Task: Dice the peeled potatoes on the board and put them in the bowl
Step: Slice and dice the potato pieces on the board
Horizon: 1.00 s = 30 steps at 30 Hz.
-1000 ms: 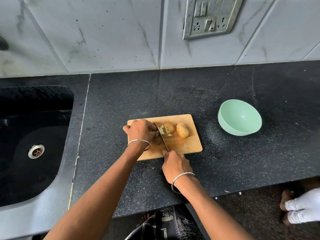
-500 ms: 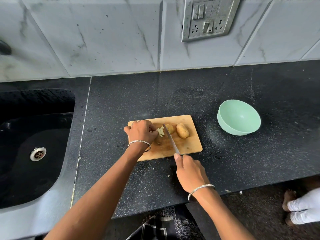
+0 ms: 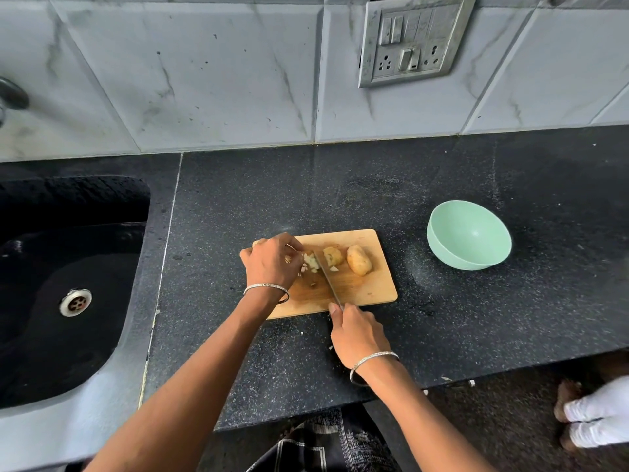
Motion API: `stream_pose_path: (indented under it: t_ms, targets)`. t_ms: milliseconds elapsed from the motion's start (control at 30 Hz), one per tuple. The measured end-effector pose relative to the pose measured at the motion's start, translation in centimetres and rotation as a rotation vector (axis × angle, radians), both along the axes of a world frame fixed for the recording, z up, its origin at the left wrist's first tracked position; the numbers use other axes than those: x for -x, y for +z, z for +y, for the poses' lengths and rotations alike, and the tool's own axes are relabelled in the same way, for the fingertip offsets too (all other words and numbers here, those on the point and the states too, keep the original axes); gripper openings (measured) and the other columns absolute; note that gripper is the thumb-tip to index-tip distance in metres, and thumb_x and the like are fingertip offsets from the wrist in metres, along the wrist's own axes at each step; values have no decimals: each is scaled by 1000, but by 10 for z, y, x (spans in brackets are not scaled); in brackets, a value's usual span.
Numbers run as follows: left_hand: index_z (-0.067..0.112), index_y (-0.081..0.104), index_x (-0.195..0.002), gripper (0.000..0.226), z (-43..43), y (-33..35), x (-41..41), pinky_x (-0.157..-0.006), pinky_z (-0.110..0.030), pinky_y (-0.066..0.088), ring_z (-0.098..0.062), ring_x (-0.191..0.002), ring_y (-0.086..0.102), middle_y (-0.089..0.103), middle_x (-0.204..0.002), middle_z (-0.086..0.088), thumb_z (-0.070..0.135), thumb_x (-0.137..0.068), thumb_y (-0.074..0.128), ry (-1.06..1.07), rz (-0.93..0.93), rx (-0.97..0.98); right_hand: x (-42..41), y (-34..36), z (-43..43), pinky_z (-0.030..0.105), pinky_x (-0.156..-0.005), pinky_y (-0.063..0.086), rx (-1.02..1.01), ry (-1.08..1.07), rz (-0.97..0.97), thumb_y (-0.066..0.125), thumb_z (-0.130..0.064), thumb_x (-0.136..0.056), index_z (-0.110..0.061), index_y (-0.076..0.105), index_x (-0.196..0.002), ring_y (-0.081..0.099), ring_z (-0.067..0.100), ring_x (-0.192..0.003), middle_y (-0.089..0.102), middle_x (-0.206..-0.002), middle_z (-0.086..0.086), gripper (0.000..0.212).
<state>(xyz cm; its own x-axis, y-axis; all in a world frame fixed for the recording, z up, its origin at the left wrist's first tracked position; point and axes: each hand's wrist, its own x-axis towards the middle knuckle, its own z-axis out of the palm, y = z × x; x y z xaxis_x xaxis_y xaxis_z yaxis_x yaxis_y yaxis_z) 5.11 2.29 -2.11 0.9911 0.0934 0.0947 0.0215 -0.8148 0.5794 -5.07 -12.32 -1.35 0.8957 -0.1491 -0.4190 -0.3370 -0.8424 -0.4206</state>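
at the bottom edge a patterned dark cloth is seen, and to the lower right, on the floor, a foot beside white fabric. two bare forearms are stretched over the front of the black speckled counter, each wrist ringed by a thin silver bangle.

the right hand is held just in front of the near edge of the wooden board. its fingers are wrapped round the handle of a knife, with the forefinger laid forward toward the blade; the handle itself is hidden by the hand. the blade is angled away and to the left across the board, its tip set among the potato.

the left hand is placed on the left part of the board. its fingers are curled downward, the tips pressed against a small heap of pale cut pieces just left of the blade. what lies under the palm cannot be told.

right of the blade a partly cut potato is found, and just beside it a whole potato, both on the board's far half.

a pale green bowl is set on the counter to the right, apart from the board.

to the left a dark sink with a metal drain is sunk into the counter. behind, a marbled tile wall is fitted with a metal switch plate.
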Motion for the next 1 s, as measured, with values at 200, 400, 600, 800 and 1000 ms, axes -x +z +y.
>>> stream_pose_path:
  t_ms: [200, 400, 600, 800, 1000]
  targets:
    - [38, 70, -98, 15, 2, -2, -3, -78, -36, 25, -24, -106, 55, 67, -102, 9, 34, -85, 64, -39, 70, -89, 3, 3, -5, 39, -71, 43, -29, 7, -46, 25, -50, -102, -17, 52, -95, 61, 37, -95, 63, -101, 12, 43]
    - [40, 70, -96, 15, -1, -7, -7, -81, -39, 29, -21, -107, 53, 63, -104, 10, 41, -81, 68, -82, 111, -162, 1, 5, -11, 39, -73, 44, -28, -1, -59, 24, -50, -102, -18, 53, -98, 60, 37, -95, 62, -99, 11, 44]
    - [35, 71, -87, 9, -2, -9, -11, -83, -39, 30, -22, -106, 52, 62, -104, 8, 40, -80, 68, -51, 104, -172, -1, -1, -9, 39, -69, 44, -57, -15, -99, 24, -52, -101, -19, 52, -93, 61, 34, -89, 62, -91, 7, 44]
    - [35, 63, -101, 22, -4, -8, -13, -87, -42, 32, -23, -110, 51, 59, -112, 5, 36, -80, 64, -59, 89, -90, -9, 0, -19, 39, -71, 44, -79, -71, -168, 26, -50, -102, -18, 49, -88, 60, 35, -87, 60, -88, 7, 41]
    - [36, 62, -103, 30, -22, 0, -12, -80, -37, 28, -18, -110, 51, 66, -100, 14, 47, -76, 69, -195, 47, -48, -16, -5, -32, 38, -70, 41, -88, -79, -129, 28, -52, -101, -19, 51, -85, 59, 35, -86, 62, -88, 8, 43]
